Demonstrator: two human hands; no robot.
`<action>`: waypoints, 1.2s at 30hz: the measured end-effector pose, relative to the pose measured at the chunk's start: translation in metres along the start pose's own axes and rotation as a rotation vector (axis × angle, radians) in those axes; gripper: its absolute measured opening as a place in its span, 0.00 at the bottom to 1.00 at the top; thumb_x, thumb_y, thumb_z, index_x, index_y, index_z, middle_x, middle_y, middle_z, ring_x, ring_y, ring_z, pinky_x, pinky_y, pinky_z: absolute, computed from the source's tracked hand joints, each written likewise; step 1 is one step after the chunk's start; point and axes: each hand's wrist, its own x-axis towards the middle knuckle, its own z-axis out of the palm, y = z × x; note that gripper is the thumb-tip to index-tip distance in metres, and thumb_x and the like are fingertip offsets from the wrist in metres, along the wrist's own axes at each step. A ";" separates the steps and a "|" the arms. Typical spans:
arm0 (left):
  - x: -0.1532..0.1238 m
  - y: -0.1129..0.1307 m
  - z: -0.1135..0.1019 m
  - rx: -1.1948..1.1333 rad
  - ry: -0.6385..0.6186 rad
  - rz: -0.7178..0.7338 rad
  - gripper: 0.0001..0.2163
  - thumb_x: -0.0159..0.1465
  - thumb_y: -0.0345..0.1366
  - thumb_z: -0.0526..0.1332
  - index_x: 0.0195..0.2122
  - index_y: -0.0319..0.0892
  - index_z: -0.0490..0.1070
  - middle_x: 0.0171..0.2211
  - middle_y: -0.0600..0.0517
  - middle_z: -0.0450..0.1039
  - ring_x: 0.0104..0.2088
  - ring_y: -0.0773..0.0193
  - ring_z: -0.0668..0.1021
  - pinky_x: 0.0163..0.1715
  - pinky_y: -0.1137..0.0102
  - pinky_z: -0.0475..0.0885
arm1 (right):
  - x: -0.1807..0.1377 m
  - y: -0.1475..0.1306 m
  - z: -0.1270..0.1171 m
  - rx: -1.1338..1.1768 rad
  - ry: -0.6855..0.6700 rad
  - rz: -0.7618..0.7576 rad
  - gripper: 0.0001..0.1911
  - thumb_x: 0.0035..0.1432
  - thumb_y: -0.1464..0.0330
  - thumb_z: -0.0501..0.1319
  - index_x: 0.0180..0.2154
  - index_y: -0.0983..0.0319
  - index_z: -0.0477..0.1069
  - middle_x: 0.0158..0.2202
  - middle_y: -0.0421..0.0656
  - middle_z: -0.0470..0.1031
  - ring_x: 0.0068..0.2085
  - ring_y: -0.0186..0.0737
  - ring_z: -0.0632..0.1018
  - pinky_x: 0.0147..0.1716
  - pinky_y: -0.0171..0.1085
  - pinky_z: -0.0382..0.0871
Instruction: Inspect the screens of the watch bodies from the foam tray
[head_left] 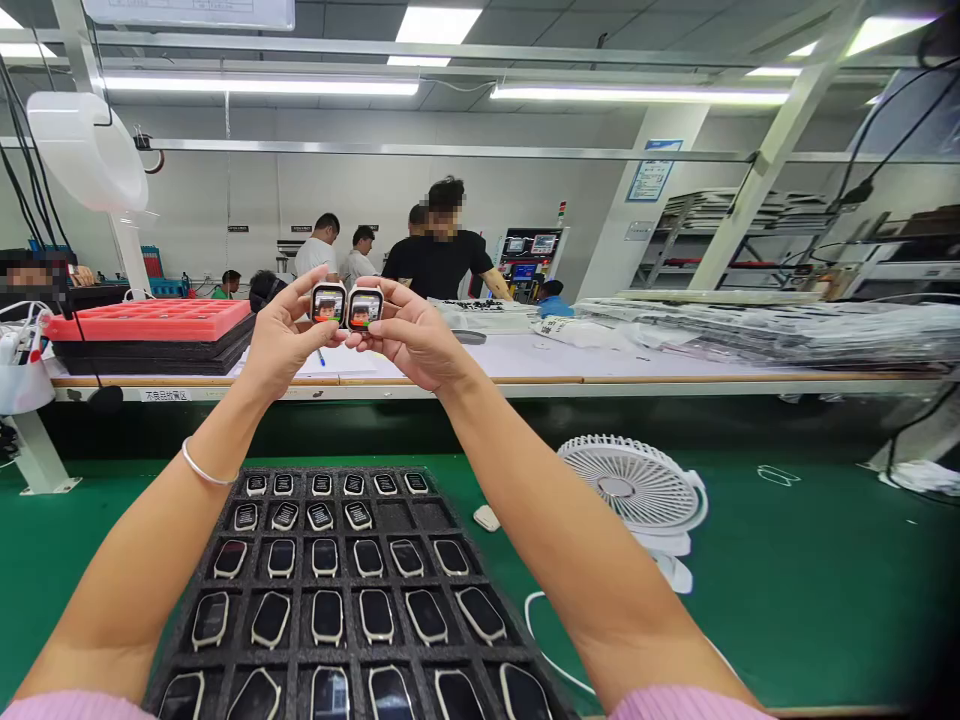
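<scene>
Raised in front of me at shelf height, my left hand [283,330] pinches a smartwatch case [328,303] without a strap. A second smartwatch case [365,309] is gripped between the thumb and fingers of my right hand [412,335]. Both lit screens face me, side by side and nearly touching, with coloured pictures on them. Below my forearms lies a black foam tray [300,590] with rows of compartments. Most of these hold a watch case with a dark screen; the far rows show white text on theirs. Two compartments in the second row from the back hold nothing.
A white fan [630,485] with a cable stands on the green bench [787,580] at the right. On the raised shelf [525,360] are red trays [150,320] on black ones and stacked plastic-wrapped sheets [787,335]. A white lamp [88,150] hangs upper left. People work behind.
</scene>
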 end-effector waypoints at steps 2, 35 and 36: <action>-0.001 0.000 0.000 0.006 0.001 0.008 0.29 0.49 0.27 0.72 0.54 0.46 0.72 0.37 0.53 0.77 0.28 0.68 0.79 0.35 0.69 0.77 | -0.002 0.001 -0.001 -0.003 -0.011 -0.002 0.26 0.48 0.74 0.65 0.51 0.59 0.67 0.36 0.38 0.76 0.32 0.36 0.81 0.38 0.40 0.76; -0.178 -0.102 -0.017 0.093 0.028 -0.747 0.19 0.54 0.34 0.68 0.46 0.41 0.67 0.40 0.51 0.74 0.23 0.69 0.80 0.27 0.72 0.77 | -0.178 0.141 0.013 0.380 0.211 0.636 0.20 0.52 0.69 0.67 0.48 0.60 0.70 0.34 0.41 0.79 0.31 0.39 0.82 0.32 0.36 0.76; -0.179 -0.103 -0.017 0.102 0.022 -0.753 0.18 0.54 0.34 0.68 0.45 0.41 0.67 0.39 0.52 0.74 0.23 0.69 0.80 0.26 0.72 0.77 | -0.179 0.142 0.012 0.385 0.207 0.644 0.20 0.52 0.69 0.67 0.48 0.60 0.70 0.34 0.41 0.79 0.31 0.38 0.83 0.32 0.36 0.76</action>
